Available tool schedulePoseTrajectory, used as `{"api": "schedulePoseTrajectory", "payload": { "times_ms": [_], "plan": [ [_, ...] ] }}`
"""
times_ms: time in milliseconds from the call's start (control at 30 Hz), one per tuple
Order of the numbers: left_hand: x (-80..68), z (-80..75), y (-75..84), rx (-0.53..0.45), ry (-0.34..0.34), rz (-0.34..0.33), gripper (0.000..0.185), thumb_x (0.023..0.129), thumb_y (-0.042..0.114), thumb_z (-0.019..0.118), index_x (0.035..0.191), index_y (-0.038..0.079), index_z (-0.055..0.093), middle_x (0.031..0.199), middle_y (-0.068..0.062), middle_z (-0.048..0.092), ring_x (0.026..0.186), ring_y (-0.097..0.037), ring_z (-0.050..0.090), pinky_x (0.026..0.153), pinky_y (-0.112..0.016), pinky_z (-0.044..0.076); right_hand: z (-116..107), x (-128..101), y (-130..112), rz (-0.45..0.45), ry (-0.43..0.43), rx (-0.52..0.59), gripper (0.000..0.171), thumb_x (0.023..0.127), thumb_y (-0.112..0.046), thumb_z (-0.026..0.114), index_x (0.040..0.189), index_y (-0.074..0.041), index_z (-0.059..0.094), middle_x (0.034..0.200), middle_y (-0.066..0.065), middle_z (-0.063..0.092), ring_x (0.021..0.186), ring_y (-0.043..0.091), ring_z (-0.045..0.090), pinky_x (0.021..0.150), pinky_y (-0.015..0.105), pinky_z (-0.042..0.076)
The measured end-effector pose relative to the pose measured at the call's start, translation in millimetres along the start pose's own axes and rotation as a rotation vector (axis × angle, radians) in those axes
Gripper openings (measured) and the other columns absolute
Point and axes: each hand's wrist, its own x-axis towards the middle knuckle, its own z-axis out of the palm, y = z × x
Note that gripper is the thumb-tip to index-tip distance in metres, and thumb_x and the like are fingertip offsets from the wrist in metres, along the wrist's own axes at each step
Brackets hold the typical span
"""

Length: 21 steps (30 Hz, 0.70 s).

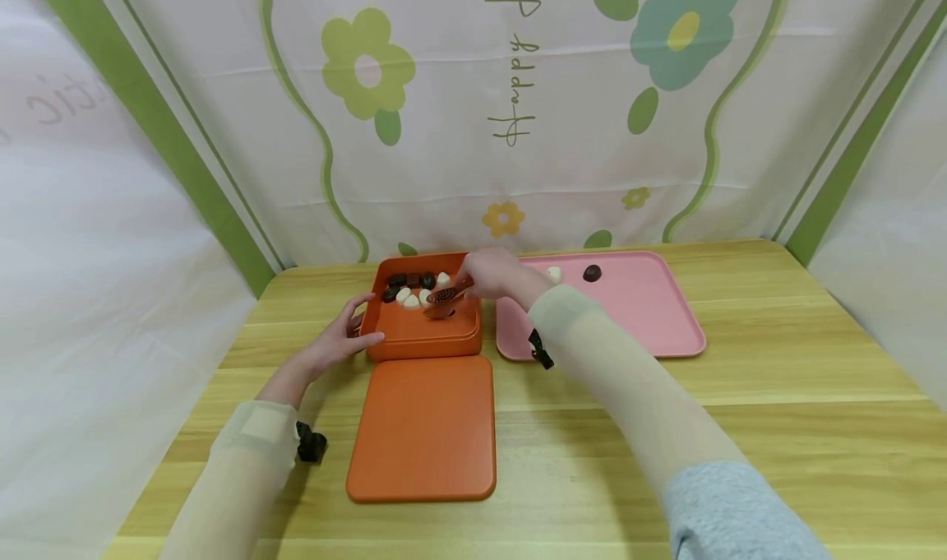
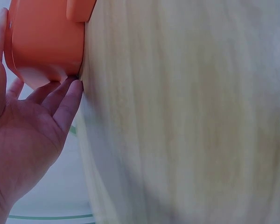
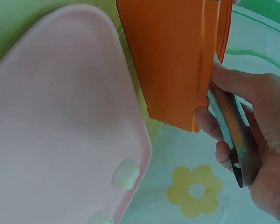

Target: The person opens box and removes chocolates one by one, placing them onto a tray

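An orange box (image 1: 425,348) holds several dark chocolates (image 1: 397,280) and white chocolates (image 1: 411,302). My left hand (image 1: 336,344) holds the box at its near left corner, thumb over the rim; in the left wrist view the fingers (image 2: 67,102) touch the outer wall. Inside the box, the perforated end of a pair of metal tongs (image 1: 442,295) points down to the left. My right hand (image 1: 491,274) grips these tongs over the box's right wall. A dark piece shows by the tongs' tips; whether they pinch it I cannot tell.
A pink tray (image 1: 629,321) stands right of the box, with a white chocolate (image 1: 554,275) and a dark chocolate (image 1: 592,273) near its far edge. The right wrist view shows two white pieces there. The flat orange lid (image 1: 425,437) lies before the box. A flowered curtain (image 1: 444,173) hangs behind.
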Motion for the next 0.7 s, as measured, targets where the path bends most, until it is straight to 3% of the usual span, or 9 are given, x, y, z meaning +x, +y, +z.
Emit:
{"api": "schedulePoseTrajectory", "payload": {
  "times_ms": [467, 700],
  "plan": [
    [1.3, 0.8, 0.5, -0.006, -0.004, 0.001, 0.077, 0.097, 0.021, 0.062, 0.155, 0.019, 0.011, 0.153, -0.029, 0.023, 0.139, -0.043, 0.026, 0.109, -0.058, 0.022, -6.2, -2.5, 1.7, 0.010, -0.004, -0.040, 0.020, 0.087, -0.021, 0.074, 0.107, -0.024, 0.076, 0.103, -0.008, 0.070, 0.097, 0.014, 0.061, 0.084, 0.034, 0.047],
    [-1.0, 0.7, 0.1, 0.001, -0.005, 0.009, 0.079, 0.097, 0.021, 0.062, 0.155, 0.017, 0.008, 0.153, -0.031, 0.023, 0.138, -0.044, 0.026, 0.109, -0.058, 0.022, -3.8, -7.1, 6.6, -0.009, 0.032, 0.039, 0.024, 0.089, -0.022, 0.072, 0.113, -0.024, 0.075, 0.111, -0.005, 0.068, 0.102, 0.016, 0.060, 0.085, 0.034, 0.047]
  ]
}}
